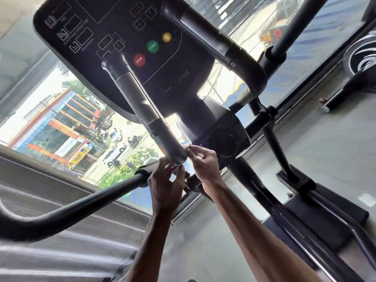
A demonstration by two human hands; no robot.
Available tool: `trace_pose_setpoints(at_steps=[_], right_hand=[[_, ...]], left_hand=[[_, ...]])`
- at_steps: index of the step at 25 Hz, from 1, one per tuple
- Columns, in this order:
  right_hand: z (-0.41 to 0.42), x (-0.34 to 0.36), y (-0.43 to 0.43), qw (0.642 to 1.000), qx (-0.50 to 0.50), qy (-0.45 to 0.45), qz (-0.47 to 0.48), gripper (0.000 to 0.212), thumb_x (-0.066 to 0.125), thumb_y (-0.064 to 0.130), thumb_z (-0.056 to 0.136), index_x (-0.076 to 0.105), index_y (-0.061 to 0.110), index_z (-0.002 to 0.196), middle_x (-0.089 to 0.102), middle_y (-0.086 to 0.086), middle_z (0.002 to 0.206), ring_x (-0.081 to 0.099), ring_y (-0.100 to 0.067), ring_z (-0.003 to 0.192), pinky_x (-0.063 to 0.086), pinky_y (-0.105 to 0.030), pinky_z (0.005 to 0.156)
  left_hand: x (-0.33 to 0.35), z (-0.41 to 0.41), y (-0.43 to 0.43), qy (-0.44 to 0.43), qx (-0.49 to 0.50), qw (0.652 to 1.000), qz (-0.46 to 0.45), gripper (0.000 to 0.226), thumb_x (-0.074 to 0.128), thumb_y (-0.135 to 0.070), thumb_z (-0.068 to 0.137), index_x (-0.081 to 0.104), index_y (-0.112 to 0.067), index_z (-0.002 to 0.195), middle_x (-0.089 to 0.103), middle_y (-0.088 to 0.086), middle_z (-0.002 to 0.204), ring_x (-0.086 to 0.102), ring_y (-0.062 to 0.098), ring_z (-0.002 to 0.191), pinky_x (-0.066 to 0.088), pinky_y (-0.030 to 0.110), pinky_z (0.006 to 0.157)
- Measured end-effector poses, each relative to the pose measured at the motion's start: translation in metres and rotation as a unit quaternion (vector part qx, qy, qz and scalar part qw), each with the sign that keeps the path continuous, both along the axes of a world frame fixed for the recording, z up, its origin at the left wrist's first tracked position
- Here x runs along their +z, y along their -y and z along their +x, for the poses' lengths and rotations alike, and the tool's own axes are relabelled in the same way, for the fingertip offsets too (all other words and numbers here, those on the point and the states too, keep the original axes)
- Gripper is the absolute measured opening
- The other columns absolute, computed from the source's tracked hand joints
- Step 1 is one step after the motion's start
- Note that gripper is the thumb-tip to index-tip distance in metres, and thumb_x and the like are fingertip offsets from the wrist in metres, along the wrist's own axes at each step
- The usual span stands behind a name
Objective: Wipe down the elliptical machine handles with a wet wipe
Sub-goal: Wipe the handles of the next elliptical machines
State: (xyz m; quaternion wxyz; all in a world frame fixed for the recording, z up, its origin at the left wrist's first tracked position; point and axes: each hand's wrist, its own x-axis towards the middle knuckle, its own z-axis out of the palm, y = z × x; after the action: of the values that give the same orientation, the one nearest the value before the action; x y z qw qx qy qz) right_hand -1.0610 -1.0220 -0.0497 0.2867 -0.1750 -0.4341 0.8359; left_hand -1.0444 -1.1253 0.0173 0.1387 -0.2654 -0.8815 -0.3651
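The elliptical's near fixed handle [142, 98], black with a silver sensor strip, runs from the console [114, 31] down toward my hands. Both hands meet at its lower end. My right hand [205, 165] pinches a small pale edge of the wet wipe [186, 146] against the right side of the handle. My left hand [166, 186] is just below the handle's end, fingers curled and pinching a thin pale strip of the same wipe. Most of the wipe is hidden. A second fixed handle [213, 35] curves at the upper right.
A long black moving arm [81, 202] crosses the lower left under my left wrist. Another moving arm [295, 27] rises at the upper right. The machine's frame and pedal rails [305, 216] lie to the right. Large windows with a street view are behind the console.
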Motion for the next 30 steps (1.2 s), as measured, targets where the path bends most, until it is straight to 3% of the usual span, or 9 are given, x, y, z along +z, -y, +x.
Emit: trace_pose_setpoints(at_steps=[2, 5, 10, 12, 14, 17, 24, 27, 30], right_hand=[[0.021, 0.01, -0.003, 0.999, 0.007, -0.043, 0.003, 0.016, 0.073, 0.013, 0.092, 0.081, 0.027, 0.09, 0.079, 0.006, 0.093, 0.073, -0.006, 0.092, 0.055, -0.024, 0.084], [0.059, 0.027, -0.003, 0.996, 0.0, -0.09, 0.001, 0.014, 0.07, 0.008, 0.093, 0.079, 0.01, 0.104, 0.079, -0.002, 0.092, 0.074, -0.005, 0.08, 0.054, -0.015, 0.066], [0.074, 0.071, 0.005, 0.977, -0.135, -0.144, 0.086, 0.018, 0.072, 0.005, 0.091, 0.077, 0.004, 0.108, 0.078, 0.0, 0.101, 0.074, -0.01, 0.095, 0.057, -0.021, 0.081], [0.07, 0.082, 0.009, 0.936, -0.226, -0.172, 0.211, 0.018, 0.073, 0.004, 0.092, 0.077, 0.004, 0.11, 0.076, -0.001, 0.109, 0.072, -0.013, 0.103, 0.058, -0.032, 0.087], [0.069, 0.07, 0.018, 0.876, -0.307, -0.157, 0.336, 0.02, 0.073, 0.003, 0.092, 0.076, 0.004, 0.112, 0.073, -0.003, 0.114, 0.068, -0.016, 0.108, 0.057, -0.036, 0.089], [0.072, 0.052, 0.033, 0.846, -0.353, -0.12, 0.38, 0.023, 0.074, 0.004, 0.091, 0.076, 0.005, 0.114, 0.071, -0.005, 0.116, 0.066, -0.019, 0.107, 0.057, -0.035, 0.085], [0.065, 0.058, 0.024, 0.807, -0.358, -0.128, 0.452, 0.023, 0.072, 0.006, 0.093, 0.075, 0.004, 0.116, 0.071, -0.007, 0.114, 0.066, -0.021, 0.103, 0.057, -0.034, 0.083], [0.066, 0.055, 0.022, 0.838, -0.366, -0.133, 0.382, 0.016, 0.072, 0.006, 0.093, 0.077, 0.001, 0.108, 0.072, -0.008, 0.106, 0.069, -0.02, 0.099, 0.058, -0.036, 0.081], [0.057, 0.065, 0.018, 0.87, -0.354, -0.149, 0.309, 0.017, 0.074, 0.003, 0.091, 0.076, -0.001, 0.108, 0.074, -0.007, 0.106, 0.071, -0.018, 0.101, 0.059, -0.036, 0.083]], left_hand=[[0.006, 0.006, -0.001, -0.004, -0.008, 1.0, -0.016, 0.017, 0.07, 0.007, 0.089, 0.069, -0.009, 0.096, 0.064, -0.026, 0.066, 0.061, -0.022, 0.069, 0.04, -0.001, 0.061], [0.015, 0.02, 0.0, -0.002, -0.025, 1.0, 0.012, 0.017, 0.069, 0.005, 0.091, 0.073, -0.004, 0.105, 0.067, -0.022, 0.076, 0.061, -0.026, 0.073, 0.041, -0.002, 0.064], [0.033, 0.034, 0.002, -0.018, -0.063, 0.989, 0.136, 0.025, 0.065, -0.023, 0.091, 0.072, -0.02, 0.115, 0.079, -0.016, 0.097, 0.073, -0.005, 0.09, 0.056, 0.014, 0.075], [0.038, 0.036, -0.001, -0.012, -0.081, 0.983, 0.166, 0.025, 0.056, -0.018, 0.095, 0.07, -0.019, 0.116, 0.077, -0.022, 0.098, 0.072, -0.004, 0.088, 0.054, 0.013, 0.074], [0.04, 0.034, 0.001, 0.015, -0.092, 0.978, 0.189, 0.029, 0.048, -0.018, 0.101, 0.073, -0.022, 0.115, 0.078, -0.009, 0.102, 0.074, 0.011, 0.094, 0.058, 0.031, 0.077], [0.039, 0.026, 0.007, 0.072, -0.093, 0.97, 0.214, 0.038, 0.039, -0.025, 0.102, 0.076, -0.02, 0.112, 0.077, 0.01, 0.105, 0.072, 0.032, 0.107, 0.056, 0.06, 0.092], [0.04, 0.029, 0.007, 0.122, -0.087, 0.958, 0.245, 0.046, 0.034, -0.028, 0.103, 0.076, -0.013, 0.114, 0.079, 0.009, 0.109, 0.073, 0.029, 0.111, 0.056, 0.049, 0.094], [0.04, 0.029, 0.005, 0.108, -0.09, 0.958, 0.25, 0.044, 0.035, -0.026, 0.104, 0.077, -0.017, 0.113, 0.079, 0.009, 0.106, 0.074, 0.029, 0.108, 0.056, 0.055, 0.096], [0.038, 0.029, 0.004, 0.091, -0.098, 0.96, 0.247, 0.037, 0.041, -0.021, 0.103, 0.076, -0.014, 0.117, 0.079, 0.007, 0.106, 0.075, 0.028, 0.104, 0.058, 0.048, 0.088]])
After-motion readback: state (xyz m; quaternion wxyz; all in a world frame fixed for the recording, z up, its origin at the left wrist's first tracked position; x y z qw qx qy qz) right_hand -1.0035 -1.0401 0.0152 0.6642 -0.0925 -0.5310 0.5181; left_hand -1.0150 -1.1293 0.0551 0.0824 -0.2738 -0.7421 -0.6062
